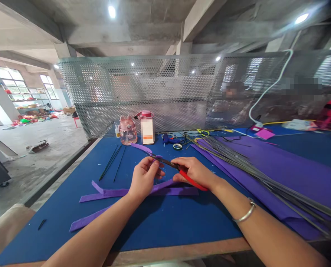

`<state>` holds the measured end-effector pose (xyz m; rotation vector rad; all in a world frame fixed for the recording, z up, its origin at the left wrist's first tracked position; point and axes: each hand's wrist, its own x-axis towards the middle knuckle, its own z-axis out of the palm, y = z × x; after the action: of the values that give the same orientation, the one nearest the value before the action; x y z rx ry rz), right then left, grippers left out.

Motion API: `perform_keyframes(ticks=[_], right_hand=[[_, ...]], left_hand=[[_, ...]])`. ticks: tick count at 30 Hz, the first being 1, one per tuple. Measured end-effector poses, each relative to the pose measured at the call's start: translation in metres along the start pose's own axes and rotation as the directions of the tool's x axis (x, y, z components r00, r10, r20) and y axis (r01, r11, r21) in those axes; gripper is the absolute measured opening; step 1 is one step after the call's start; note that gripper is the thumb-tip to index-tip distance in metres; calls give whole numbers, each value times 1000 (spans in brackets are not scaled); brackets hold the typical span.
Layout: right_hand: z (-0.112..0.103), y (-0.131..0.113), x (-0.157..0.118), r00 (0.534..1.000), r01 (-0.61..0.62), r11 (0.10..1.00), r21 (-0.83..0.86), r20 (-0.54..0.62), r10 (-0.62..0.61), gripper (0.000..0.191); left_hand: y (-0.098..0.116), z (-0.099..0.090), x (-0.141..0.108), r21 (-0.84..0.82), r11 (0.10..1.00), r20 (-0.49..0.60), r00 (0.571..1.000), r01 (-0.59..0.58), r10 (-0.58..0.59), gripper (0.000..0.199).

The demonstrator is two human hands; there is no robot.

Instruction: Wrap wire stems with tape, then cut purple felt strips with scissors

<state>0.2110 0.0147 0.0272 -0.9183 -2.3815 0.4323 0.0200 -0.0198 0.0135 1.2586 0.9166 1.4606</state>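
Observation:
My left hand point(147, 174) pinches a narrow purple strip point(141, 148), whose free end reaches up and to the left toward a pink bottle. In my right hand point(192, 170) is a pair of scissors point(190, 179) with red handles. Their dark blades point left and meet the strip at my left fingertips; whether they cut into it I cannot tell. Below my hands, several longer purple strips point(110, 193) lie across the blue table point(165, 226), partly hidden by my left forearm. Thin dark stems point(110, 163) rest left of my left hand.
A pink bottle point(128, 129) and a phone point(147, 132) stand at the back, near a blue glue gun point(169, 139) and a tape roll point(177, 146). Long wires point(246, 167) lie over a purple sheet point(288, 155) on the right. Behind rises a perforated metal screen point(154, 89).

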Motion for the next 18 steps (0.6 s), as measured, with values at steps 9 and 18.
perform_keyframes(ticks=[9,18], right_hand=[[0,3,2,998,55,992,-112,25,-53,64],[-1,1,2,998,55,997,-61,13,-54,53]], left_hand=[[-2,-2,3,37,999,-61,998,-19,21,29],[-4,-1,0,50,999,-33,999,-12,13,30]])
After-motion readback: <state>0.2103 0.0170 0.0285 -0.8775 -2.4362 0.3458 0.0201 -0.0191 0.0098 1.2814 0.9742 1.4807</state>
